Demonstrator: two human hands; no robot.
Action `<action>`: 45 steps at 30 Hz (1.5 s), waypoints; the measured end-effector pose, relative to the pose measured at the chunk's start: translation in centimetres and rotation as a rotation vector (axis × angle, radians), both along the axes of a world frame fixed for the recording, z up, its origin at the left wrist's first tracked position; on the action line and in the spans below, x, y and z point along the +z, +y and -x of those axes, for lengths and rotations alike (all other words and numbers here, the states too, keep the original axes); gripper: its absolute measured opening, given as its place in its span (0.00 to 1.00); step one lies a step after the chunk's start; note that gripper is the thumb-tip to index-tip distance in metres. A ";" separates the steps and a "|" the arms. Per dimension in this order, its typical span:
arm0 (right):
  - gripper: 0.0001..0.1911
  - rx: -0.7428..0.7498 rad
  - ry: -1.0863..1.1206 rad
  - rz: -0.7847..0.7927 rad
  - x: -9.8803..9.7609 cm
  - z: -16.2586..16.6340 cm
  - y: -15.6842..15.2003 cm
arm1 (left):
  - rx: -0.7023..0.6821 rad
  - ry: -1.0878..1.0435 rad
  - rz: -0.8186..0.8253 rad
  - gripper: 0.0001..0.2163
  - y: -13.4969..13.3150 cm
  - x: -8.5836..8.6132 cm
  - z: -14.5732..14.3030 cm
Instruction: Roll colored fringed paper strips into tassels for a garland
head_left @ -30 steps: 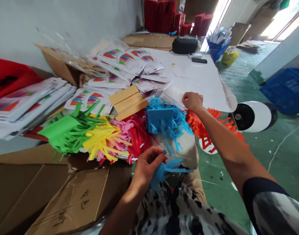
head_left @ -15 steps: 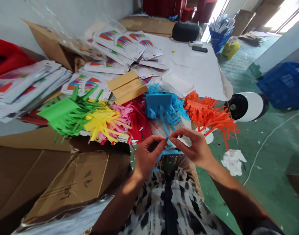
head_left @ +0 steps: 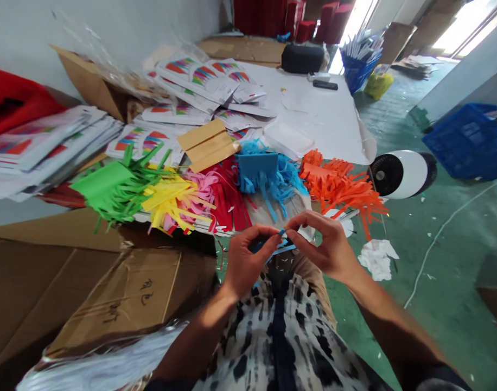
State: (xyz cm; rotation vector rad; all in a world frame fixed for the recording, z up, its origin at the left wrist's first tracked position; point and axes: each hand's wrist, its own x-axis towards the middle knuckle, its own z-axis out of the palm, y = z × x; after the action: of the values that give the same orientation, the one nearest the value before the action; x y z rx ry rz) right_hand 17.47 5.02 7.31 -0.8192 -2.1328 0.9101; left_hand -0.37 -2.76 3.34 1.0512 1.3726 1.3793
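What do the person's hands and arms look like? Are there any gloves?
No, the left hand and right hand are bare, and so are the forearms. A dark sleeve edge shows low down. The shirt is white with black blotches.

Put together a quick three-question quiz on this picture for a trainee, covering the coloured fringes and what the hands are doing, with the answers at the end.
1. True or false: the yellow fringe lies between the green fringe and the pink fringe.
2. Which fringe lies farthest right in view? A: red; B: orange; C: blue.
3. Fill in the colour: the left hand and right hand meet at a small ____ piece.

Key:
1. True.
2. B, the orange fringe.
3. Blue.
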 end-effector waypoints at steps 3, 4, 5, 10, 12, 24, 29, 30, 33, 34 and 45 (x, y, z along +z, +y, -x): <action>0.02 0.007 0.010 -0.045 -0.1 -0.3 -0.2 | -0.017 0.032 0.003 0.10 -0.2 0.1 -0.2; 0.02 0.012 0.010 -0.054 -0.1 -0.4 -0.3 | -0.020 0.038 0.004 0.10 -0.3 0.2 -0.3; 0.03 0.017 0.012 -0.055 -0.2 -0.4 -0.4 | -0.025 0.036 0.006 0.10 -0.4 0.3 -0.4; 0.05 0.041 0.033 -0.016 -0.1 -0.8 -0.9 | -0.057 0.004 0.019 0.10 -0.6 0.6 -0.8; 0.05 0.043 0.034 -0.025 -0.1 -0.9 -1.1 | -0.056 0.013 0.009 0.10 -0.6 0.6 -0.8; 0.05 -0.041 0.002 -0.214 -1.1 -1.0 -1.8 | -0.057 0.020 -0.016 0.08 -1.1 0.7 -1.3; 0.02 -0.048 -0.017 -0.181 -1.8 -1.4 -1.8 | -0.026 0.020 -0.001 0.10 -1.0 0.6 -1.7; 0.03 -0.053 -0.017 -0.172 -1.9 -1.4 -1.8 | -0.015 0.006 0.001 0.10 -1.0 0.6 -1.8; 0.04 -0.070 -0.010 -0.156 -2.0 -1.5 -1.8 | 0.015 -0.028 0.000 0.17 -0.9 0.5 -1.9; 0.04 -0.083 -0.003 -0.150 -2.0 -1.6 -1.8 | 0.006 -0.022 -0.002 0.20 -0.8 0.4 -1.9; 0.05 -0.081 0.019 0.034 -2.3 -2.7 -1.8 | -0.083 -0.003 -0.018 0.13 0.2 -0.1 -2.2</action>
State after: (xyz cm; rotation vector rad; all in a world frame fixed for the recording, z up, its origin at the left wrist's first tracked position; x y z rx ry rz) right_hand 20.20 3.19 5.03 -0.9035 -2.0574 0.9105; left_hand 1.87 -2.58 3.24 1.1059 1.3021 1.3342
